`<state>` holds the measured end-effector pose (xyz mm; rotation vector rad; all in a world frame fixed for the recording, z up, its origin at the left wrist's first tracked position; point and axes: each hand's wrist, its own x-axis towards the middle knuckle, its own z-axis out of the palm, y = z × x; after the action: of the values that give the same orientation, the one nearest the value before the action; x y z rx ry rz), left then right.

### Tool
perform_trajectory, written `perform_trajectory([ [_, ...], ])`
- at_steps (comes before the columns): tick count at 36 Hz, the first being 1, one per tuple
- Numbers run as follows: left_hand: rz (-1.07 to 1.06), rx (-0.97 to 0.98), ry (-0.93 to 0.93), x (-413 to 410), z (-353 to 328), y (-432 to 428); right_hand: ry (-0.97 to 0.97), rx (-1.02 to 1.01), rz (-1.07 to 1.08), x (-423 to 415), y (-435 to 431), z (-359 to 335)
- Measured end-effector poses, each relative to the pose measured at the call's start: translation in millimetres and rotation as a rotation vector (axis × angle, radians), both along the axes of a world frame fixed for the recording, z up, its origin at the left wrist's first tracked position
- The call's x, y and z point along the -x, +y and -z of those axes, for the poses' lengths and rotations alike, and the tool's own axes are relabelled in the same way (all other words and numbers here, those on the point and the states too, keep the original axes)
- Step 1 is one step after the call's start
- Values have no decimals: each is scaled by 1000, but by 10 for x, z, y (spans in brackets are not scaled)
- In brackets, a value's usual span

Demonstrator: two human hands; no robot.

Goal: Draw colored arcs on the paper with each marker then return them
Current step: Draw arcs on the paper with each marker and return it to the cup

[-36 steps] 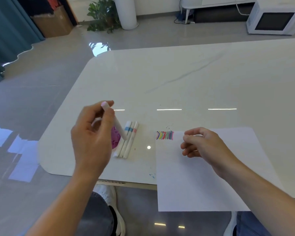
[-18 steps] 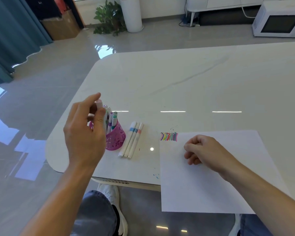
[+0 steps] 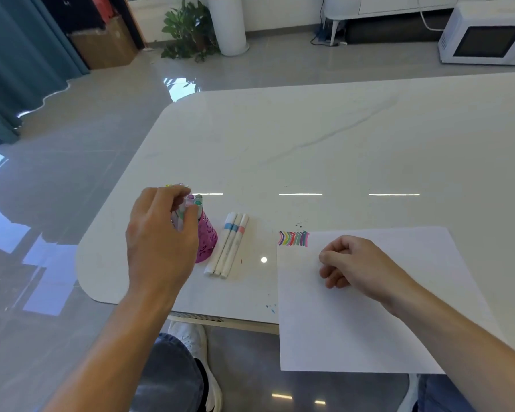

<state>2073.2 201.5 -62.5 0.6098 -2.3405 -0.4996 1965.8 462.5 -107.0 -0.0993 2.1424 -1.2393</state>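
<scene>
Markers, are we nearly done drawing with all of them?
Done: a row of coloured arcs sits at the paper's top-left corner. In hand: the left hand holds a marker at the pink cup, among others standing in it. Left: three markers lie beside the cup; whether they have drawn yet, I cannot tell.

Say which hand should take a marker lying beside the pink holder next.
Left, once it frees up. The left hand grips a marker at the pink holder, right beside the three lying markers; the right hand rests curled on the paper, farther away.
</scene>
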Motion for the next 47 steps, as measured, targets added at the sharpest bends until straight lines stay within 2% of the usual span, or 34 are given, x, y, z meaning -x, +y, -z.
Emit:
perform_trajectory([
  [3, 79, 114, 41, 7, 0, 108, 3, -46, -41, 18, 30, -23],
  [7, 218, 136, 12, 38, 60, 303, 39, -140, -93, 73, 74, -44],
  [9, 258, 94, -99, 57, 123, 404, 89, -212, -108, 91, 89, -53],
  [13, 233, 0, -488, 53, 381, 555, 121, -276, -111, 98, 93, -33],
  [16, 171, 13, -599, 55, 517, 603, 118, -287, -115, 83, 80, -11],
  [28, 69, 117, -644, 239, 574, 565, 99, -262, -113, 91, 69, 27],
  [41, 60, 213, -729, 300, 553, 564, 115, -264, -149, 95, 66, 15],
  [47, 65, 125, -595, 317, 488, 600, 139, -228, -174, 89, 62, 6],
])
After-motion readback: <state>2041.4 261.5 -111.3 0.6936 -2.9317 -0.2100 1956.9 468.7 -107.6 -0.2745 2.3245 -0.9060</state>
